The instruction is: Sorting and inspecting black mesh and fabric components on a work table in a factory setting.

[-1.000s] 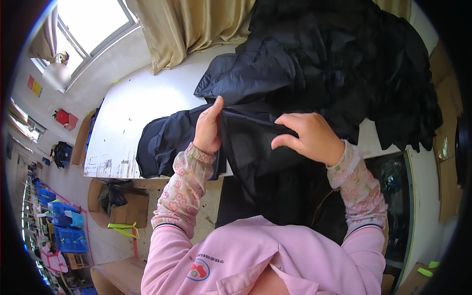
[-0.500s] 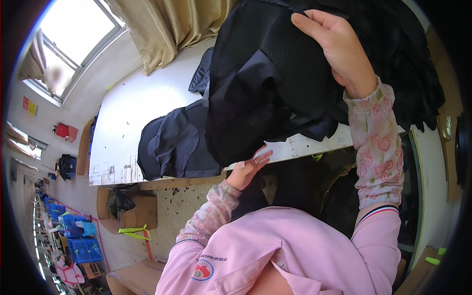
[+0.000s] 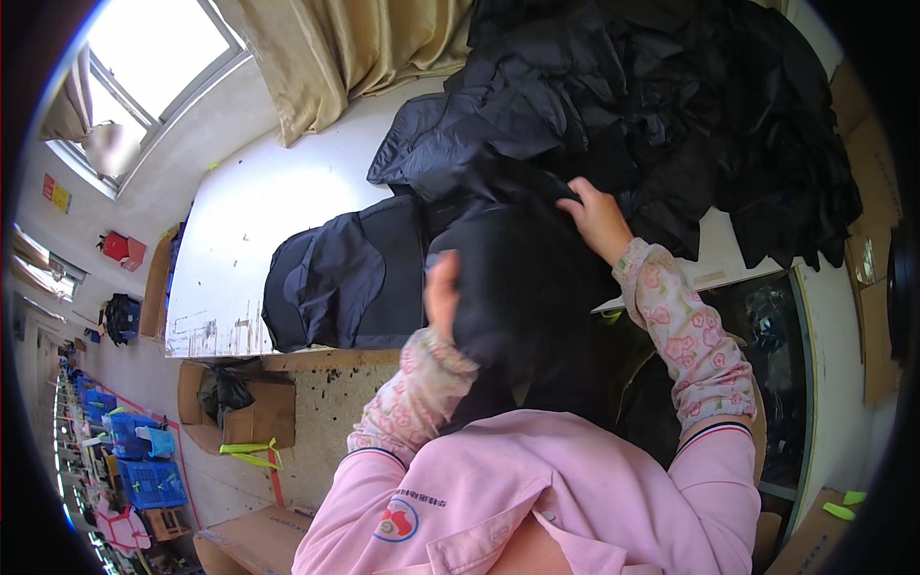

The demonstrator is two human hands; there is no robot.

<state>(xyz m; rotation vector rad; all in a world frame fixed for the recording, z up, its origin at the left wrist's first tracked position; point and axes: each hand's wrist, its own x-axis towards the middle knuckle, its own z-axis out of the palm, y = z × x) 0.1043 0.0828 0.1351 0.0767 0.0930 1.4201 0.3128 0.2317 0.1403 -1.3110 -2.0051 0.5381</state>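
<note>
A black fabric piece (image 3: pixel 522 278) with a mesh-like panel hangs over the front edge of the white table in front of me. My right hand (image 3: pixel 600 222) pinches its upper right edge between thumb and fingers. At its left edge is my left hand (image 3: pixel 442 292), raised and smeared by motion, so its grip does not show. Left of it, another black fabric piece (image 3: pixel 345 278) with a curved panel lies flat on the table. A large heap of black fabric pieces (image 3: pixel 661 115) covers the table's far right.
The white table (image 3: pixel 220 278) reaches left toward a window and a tan curtain (image 3: pixel 355 57). Below its front edge stands an open cardboard box (image 3: pixel 259 412) with a dark bag in it. More cardboard (image 3: pixel 259 541) lies at the lower left. Blue crates (image 3: pixel 153 484) stand farther off.
My right hand has come down and nearer, lowering the black fabric piece from over the heap to the table's front edge. My left hand has risen to the piece's left side.
</note>
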